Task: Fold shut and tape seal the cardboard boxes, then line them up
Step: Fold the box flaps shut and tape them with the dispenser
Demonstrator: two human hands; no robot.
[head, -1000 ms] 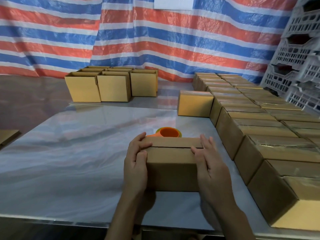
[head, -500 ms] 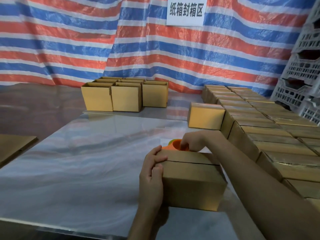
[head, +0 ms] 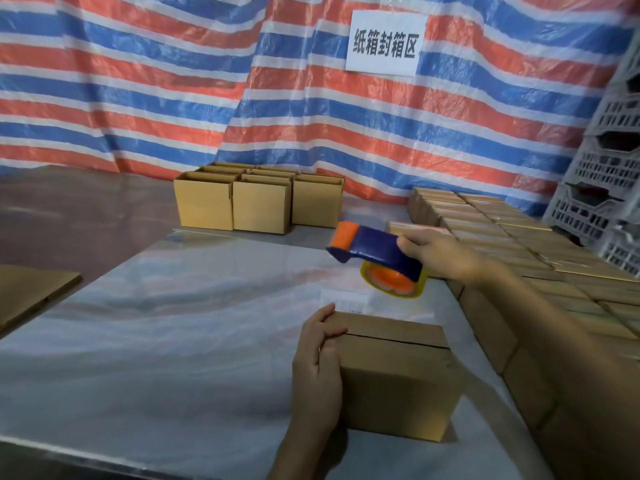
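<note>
A cardboard box [head: 398, 379] with its top flaps folded shut stands on the shiny table [head: 156, 341] near the front edge; a dark seam runs across its top. My left hand [head: 317, 368] grips its left side, fingers curled over the top edge. My right hand [head: 438, 252] holds a blue and orange tape dispenser [head: 374, 252] in the air above the table, beyond the box, its tape roll [head: 394, 280] hanging below.
Several open boxes [head: 259, 202] stand in a group at the back. Rows of shut boxes [head: 519, 258] fill the right side. Grey plastic crates [head: 602, 188] are stacked at far right. A flat cardboard piece [head: 31, 292] lies at left. A striped tarp with a white sign [head: 384, 41] hangs behind.
My right hand left the box, reached to the tape dispenser behind it and lifted it off the table. My left hand has stayed on the box's left side.
</note>
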